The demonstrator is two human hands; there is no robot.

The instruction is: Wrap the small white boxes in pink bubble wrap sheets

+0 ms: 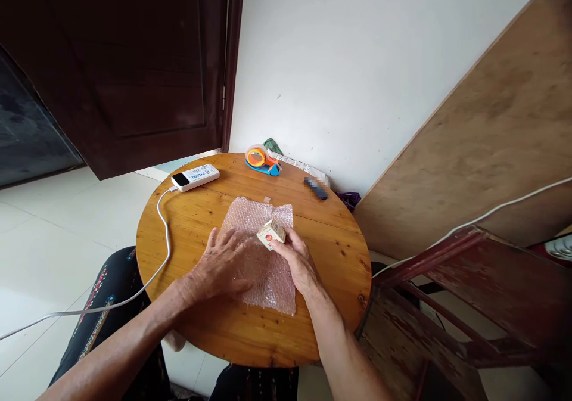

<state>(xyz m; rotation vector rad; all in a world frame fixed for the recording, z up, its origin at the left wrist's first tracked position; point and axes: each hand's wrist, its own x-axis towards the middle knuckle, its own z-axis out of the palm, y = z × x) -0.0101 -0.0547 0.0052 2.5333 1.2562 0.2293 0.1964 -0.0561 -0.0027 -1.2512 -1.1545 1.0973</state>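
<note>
A sheet of clear bubble wrap (268, 291) lies spread over the middle of the round wooden table. My left hand (223, 264) rests on its left side with the fingers spread out and nothing held. In my right hand (297, 258) is a small cream-coloured box (271, 233) with a red mark on one face. The thumb presses its near side and the fingers go round its right side, partly hidden. The box is tilted and over the bubble wrap; whether it touches the wrap I cannot tell.
An orange and blue tape dispenser (261, 159) stands at the table's far edge. To its left lies a white device (196, 177) with a cable (167, 240) trailing off left. A dark, partly blurred object (316, 188) sits far right. Beyond are a wall and a wooden board (491, 121).
</note>
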